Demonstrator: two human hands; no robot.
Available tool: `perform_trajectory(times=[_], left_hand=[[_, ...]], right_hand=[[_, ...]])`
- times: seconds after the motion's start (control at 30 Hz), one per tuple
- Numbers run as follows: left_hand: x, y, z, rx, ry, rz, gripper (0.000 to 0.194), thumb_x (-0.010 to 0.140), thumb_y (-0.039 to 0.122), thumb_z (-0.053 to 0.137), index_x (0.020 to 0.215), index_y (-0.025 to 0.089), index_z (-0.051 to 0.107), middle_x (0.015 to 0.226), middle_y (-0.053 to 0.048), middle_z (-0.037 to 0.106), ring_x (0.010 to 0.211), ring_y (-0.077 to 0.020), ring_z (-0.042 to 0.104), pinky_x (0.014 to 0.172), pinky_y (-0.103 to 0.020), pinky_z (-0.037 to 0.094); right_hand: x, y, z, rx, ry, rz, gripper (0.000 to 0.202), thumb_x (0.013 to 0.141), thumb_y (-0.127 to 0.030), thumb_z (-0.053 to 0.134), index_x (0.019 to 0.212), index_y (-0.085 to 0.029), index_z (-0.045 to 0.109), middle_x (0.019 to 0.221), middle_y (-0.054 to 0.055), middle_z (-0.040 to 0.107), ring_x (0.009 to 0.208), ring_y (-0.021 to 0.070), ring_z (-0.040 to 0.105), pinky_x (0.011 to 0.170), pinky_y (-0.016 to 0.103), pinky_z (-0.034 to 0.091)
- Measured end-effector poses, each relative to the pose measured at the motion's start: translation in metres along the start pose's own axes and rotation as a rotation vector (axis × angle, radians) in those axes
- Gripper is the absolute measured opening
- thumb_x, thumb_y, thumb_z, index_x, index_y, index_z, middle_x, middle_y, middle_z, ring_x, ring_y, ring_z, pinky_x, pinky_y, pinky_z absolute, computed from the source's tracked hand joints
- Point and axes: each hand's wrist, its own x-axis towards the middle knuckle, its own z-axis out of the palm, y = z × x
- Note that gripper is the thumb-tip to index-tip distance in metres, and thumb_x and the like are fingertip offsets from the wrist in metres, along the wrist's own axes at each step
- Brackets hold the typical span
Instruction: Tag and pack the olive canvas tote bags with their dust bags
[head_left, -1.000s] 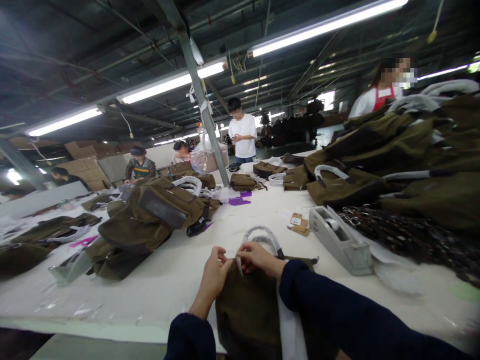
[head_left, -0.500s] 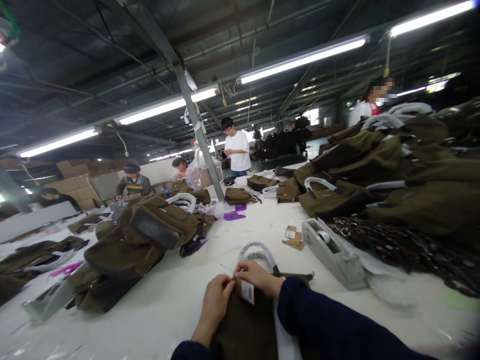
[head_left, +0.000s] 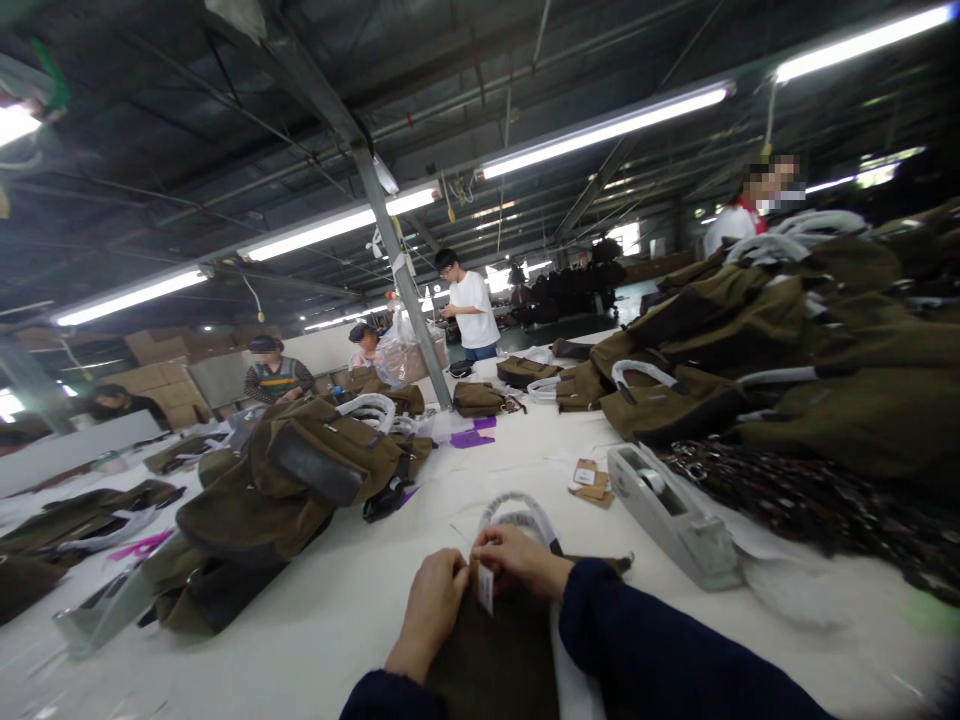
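An olive bag (head_left: 491,660) lies on the white table in front of me, its wrapped handle (head_left: 521,508) standing up behind my hands. A tag with a white label (head_left: 486,588) hangs at the bag's top. My left hand (head_left: 435,605) is pinched at the tag's upper left; what lies between its fingertips is too small to name. My right hand (head_left: 520,556) has thumb and forefinger closed at the tag's top edge, close beside the left fingertips. A thin line sticks up just behind the fingers.
A grey tape dispenser (head_left: 675,515) and brown tags (head_left: 591,482) lie to the right. Bag piles stand left (head_left: 277,490) and right (head_left: 810,350), with dark straps (head_left: 810,500) at right. Several people are beyond the table.
The tag has turned, so its white label looks narrower. My hands keep nearly the same place. The standing person in white has turned slightly, and the view has shifted a little.
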Motion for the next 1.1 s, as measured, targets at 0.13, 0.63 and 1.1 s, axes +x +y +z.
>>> perform_trajectory(times=[0.13,0.63,1.1], left_hand=[[-0.002,-0.005,0.006,-0.116,-0.01,-0.006,0.022,0.084,0.022,0.051,0.067,0.018,0.065,0.073,-0.006,0.07,0.073,-0.019,0.062,0.067,-0.027,0.037],[-0.016,0.015,0.007,0.15,0.049,-0.014,0.021,0.09,0.018,0.046,0.076,0.018,0.062,0.082,-0.007,0.067,0.078,-0.0196,0.062,0.071,-0.028,0.037],[0.009,0.022,0.002,-0.087,0.049,-0.045,0.013,0.077,0.02,0.055,0.066,0.019,0.061,0.066,-0.002,0.064,0.066,-0.0168,0.058,0.062,-0.026,0.035]], right_hand=[[-0.005,-0.004,0.003,0.077,-0.016,0.076,0.005,0.076,-0.015,0.056,0.073,-0.017,0.059,0.056,-0.004,0.047,0.05,0.0109,0.048,0.048,0.022,0.042],[-0.009,-0.006,0.006,0.175,0.005,0.111,0.011,0.075,-0.01,0.055,0.069,-0.018,0.056,0.05,-0.007,0.043,0.041,0.0073,0.036,0.042,0.019,0.029],[-0.006,-0.002,-0.004,0.323,0.073,0.17,0.009,0.077,-0.023,0.06,0.082,-0.016,0.058,0.067,-0.002,0.055,0.053,0.0092,0.052,0.049,0.02,0.045]])
